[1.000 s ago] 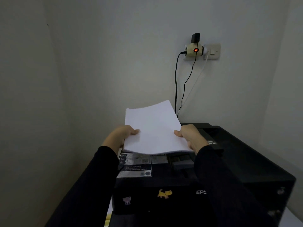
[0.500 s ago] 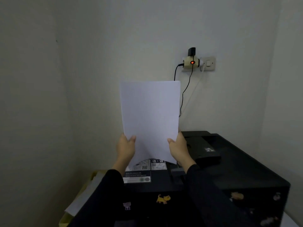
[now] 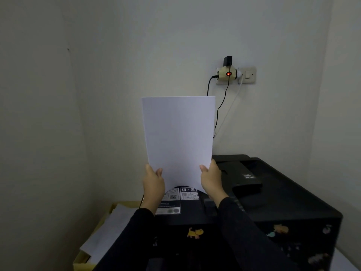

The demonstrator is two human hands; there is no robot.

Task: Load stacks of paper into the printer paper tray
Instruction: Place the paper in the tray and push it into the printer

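A white paper stack stands upright in the air above the rear left part of the black printer. My left hand grips its lower left edge. On the lower right edge my right hand holds the same stack. The stack's bottom edge curves up between the hands and is above the printer's labelled rear area. The printer's tray slot is hidden behind the paper and my hands.
A yellow box with loose white sheets lies left of the printer. A wall socket with plugs and a red light is behind, and cables hang down behind the printer. Walls close in left and right.
The paper stack went from lying nearly flat to standing upright, held by both hands; since half a second ago it has barely moved.
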